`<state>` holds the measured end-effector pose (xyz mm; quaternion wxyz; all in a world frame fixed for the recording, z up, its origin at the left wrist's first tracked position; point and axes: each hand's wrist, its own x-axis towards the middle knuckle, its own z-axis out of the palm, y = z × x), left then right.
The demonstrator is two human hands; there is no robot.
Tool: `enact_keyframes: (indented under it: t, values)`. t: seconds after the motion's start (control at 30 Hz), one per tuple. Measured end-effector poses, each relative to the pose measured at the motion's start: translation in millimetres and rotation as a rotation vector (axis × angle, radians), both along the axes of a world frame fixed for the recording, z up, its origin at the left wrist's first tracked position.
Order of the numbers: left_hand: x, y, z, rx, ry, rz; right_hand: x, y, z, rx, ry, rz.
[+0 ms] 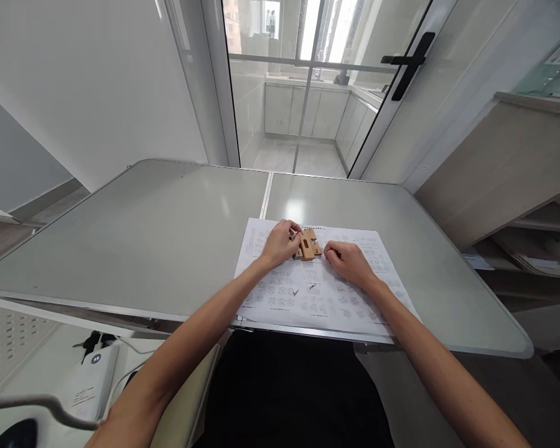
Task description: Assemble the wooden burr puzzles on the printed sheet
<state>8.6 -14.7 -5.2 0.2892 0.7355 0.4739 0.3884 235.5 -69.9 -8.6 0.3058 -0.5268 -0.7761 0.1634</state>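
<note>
Several notched wooden puzzle pieces (307,244) are grouped on a printed paper sheet (280,311) covered in small diagrams. At their left side is my left hand (280,242), its thumb and fingers closed on a wooden piece that they partly hide. One upper piece has an oblong slot, and dark marks show on some of the others. Just right of the group, my right hand (348,260) rests on the sheet with its fingers curled in, apart from the wood. Nothing shows in it.
The sheet lies on a grey folding table (168,230) with a seam (267,194) down its middle. Beyond stands a glass door with a black handle (410,62). A wooden shelf (490,162) is at right. Lower left are a white power bank (96,379) and cables on a white surface.
</note>
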Motion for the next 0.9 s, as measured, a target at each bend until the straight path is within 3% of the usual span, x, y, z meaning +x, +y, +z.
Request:
enact_keyframes:
  t: [0.57,0.73,0.9]
  values:
    - [-3,-7,3.6,-0.045,0.016,0.052,-1,0,-0.7,-0.006,0.020,-0.008]
    - [-13,-27,6.7,-0.058,0.037,0.070,-1,1,-1.2,-0.022,0.034,-0.015]
    - [-24,-62,9.5,-0.110,0.054,0.076,-4,-1,1.0,-0.058,0.050,-0.032]
